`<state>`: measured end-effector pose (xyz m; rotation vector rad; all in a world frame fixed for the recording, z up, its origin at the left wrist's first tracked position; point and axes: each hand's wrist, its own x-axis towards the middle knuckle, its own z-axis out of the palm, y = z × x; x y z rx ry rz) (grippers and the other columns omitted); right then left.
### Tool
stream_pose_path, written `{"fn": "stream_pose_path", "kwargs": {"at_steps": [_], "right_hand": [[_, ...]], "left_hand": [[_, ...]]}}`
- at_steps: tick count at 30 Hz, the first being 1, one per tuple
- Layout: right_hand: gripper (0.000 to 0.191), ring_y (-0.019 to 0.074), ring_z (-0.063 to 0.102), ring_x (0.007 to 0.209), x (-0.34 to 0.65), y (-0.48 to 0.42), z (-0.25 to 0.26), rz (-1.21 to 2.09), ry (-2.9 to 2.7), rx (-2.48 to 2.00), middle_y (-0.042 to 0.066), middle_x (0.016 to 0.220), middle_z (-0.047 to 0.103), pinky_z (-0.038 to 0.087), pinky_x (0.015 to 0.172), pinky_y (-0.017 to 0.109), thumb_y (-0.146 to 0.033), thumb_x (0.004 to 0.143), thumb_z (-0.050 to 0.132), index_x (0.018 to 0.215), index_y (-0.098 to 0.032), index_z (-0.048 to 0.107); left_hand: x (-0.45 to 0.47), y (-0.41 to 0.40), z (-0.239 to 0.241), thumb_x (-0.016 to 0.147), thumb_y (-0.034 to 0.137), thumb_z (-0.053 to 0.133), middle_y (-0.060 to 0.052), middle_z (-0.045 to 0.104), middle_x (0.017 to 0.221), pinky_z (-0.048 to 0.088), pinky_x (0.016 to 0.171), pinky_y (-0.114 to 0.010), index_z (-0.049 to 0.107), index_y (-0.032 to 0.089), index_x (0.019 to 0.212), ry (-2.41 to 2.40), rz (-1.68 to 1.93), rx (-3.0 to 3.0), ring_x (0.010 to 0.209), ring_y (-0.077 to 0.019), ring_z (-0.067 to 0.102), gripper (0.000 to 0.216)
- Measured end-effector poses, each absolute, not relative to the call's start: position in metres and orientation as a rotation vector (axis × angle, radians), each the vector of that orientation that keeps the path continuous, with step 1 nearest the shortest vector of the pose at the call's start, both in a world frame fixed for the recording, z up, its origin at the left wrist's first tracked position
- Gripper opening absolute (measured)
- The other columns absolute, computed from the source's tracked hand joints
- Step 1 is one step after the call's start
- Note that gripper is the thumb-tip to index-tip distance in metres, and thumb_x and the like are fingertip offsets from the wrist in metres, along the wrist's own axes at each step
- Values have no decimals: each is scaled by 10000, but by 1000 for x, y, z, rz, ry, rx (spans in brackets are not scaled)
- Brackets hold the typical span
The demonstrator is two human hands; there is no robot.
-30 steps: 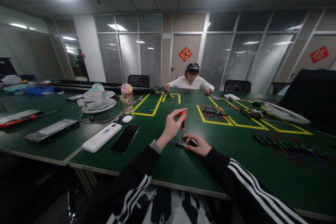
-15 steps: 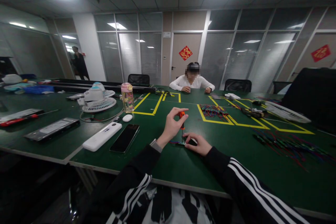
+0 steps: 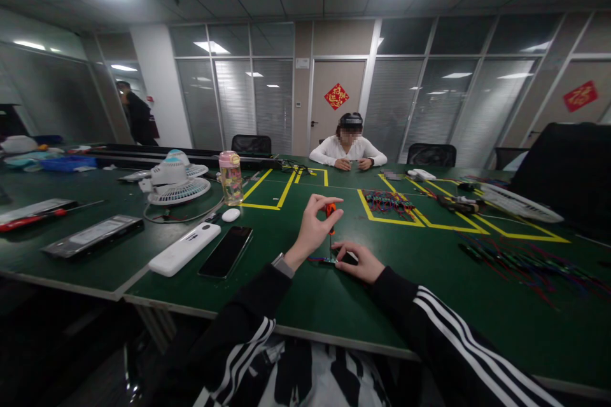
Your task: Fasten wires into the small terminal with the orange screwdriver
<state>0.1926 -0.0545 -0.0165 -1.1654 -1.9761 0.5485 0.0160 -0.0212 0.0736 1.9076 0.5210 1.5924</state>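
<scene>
My left hand (image 3: 312, 229) is raised over the green table (image 3: 334, 305), its fingertips pinched on the orange handle of a small screwdriver (image 3: 330, 216) that stands upright. The tip of the tool rests on a small wired part (image 3: 327, 261) lying on the table. My right hand (image 3: 359, 261) lies on the table beside it, fingers pressed on that part and on a small dark piece (image 3: 350, 259).
A black phone (image 3: 226, 252), a white power bank (image 3: 185, 248), a white mouse (image 3: 231, 215), a pink bottle (image 3: 231, 178) and a fan (image 3: 174, 181) stand to the left. Bundles of coloured wires (image 3: 391, 203) lie in yellow-taped squares. A person sits opposite.
My left fingers have shifted slightly on the screwdriver handle. The person opposite has drawn both hands together. A person in the far left doorway has moved left.
</scene>
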Motion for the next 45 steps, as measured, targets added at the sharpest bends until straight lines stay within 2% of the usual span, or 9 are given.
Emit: {"fn": "stream_pose_path", "kwargs": {"at_steps": [6, 9, 14, 20, 26, 30, 33, 38, 45], "right_hand": [[143, 291, 615, 1146, 193, -54, -17, 561, -1986, -1174, 130, 1137, 690, 433, 1012, 480, -315, 730, 713, 730, -190, 644], [145, 289, 616, 1142, 193, -54, -17, 568, -1982, -1177, 131, 1138, 688, 435, 1011, 478, -318, 732, 708, 734, -186, 647], [143, 280, 617, 1140, 192, -55, -15, 575, -1972, -1183, 122, 1134, 692, 437, 1012, 473, -313, 723, 720, 725, -192, 643], [138, 284, 617, 1141, 192, -55, -16, 566, -1977, -1177, 131, 1133, 692, 439, 1005, 478, -308, 728, 716, 729, -193, 640], [156, 274, 616, 1146, 192, -55, -15, 576, -1965, -1179, 130, 1131, 693, 440, 1009, 476, -322, 723, 732, 727, -197, 637], [145, 282, 608, 1161, 192, -55, -15, 573, -1975, -1181, 131, 1134, 692, 435, 1014, 479, -316, 729, 719, 735, -194, 640], [150, 285, 613, 1153, 192, -55, -16, 565, -1977, -1177, 134, 1129, 693, 440, 1007, 480, -320, 728, 721, 732, -192, 642], [161, 279, 625, 1133, 193, -54, -17, 562, -1980, -1167, 135, 1133, 691, 445, 1003, 480, -333, 729, 729, 729, -194, 647], [175, 292, 612, 1157, 193, -54, -17, 572, -1966, -1175, 125, 1135, 691, 438, 1015, 478, -352, 728, 725, 730, -195, 647]], "left_hand": [[18, -17, 72, 941, 246, 434, -71, 608, 1138, 459, 907, -294, 647, 216, 1190, 436, 1488, 1805, 1001, -163, 597, 329], [19, -16, 71, 919, 257, 496, -80, 664, 1072, 479, 861, -301, 619, 189, 1217, 424, 1445, 1746, 924, -164, 627, 330], [17, -20, 73, 803, 268, 678, -40, 592, 936, 462, 804, -264, 717, 203, 1022, 538, 1591, 1880, 831, -138, 558, 232], [18, -19, 73, 944, 282, 444, -76, 624, 1090, 480, 837, -288, 630, 197, 1208, 428, 1431, 1765, 915, -154, 620, 334], [17, -21, 74, 850, 278, 618, -45, 605, 948, 470, 800, -257, 705, 212, 1068, 506, 1560, 1884, 859, -145, 576, 244], [17, -20, 73, 920, 250, 480, -68, 604, 1103, 460, 894, -283, 665, 222, 1164, 444, 1500, 1843, 992, -161, 587, 307], [19, -18, 72, 930, 260, 456, -80, 646, 1097, 487, 876, -311, 610, 206, 1236, 402, 1416, 1749, 954, -172, 625, 347], [18, -19, 72, 836, 266, 633, -51, 599, 956, 476, 792, -262, 700, 200, 1061, 520, 1582, 1862, 846, -145, 574, 244], [18, -17, 72, 944, 220, 435, -59, 586, 1111, 442, 928, -284, 649, 226, 1183, 465, 1552, 1858, 1018, -157, 576, 321]]}}
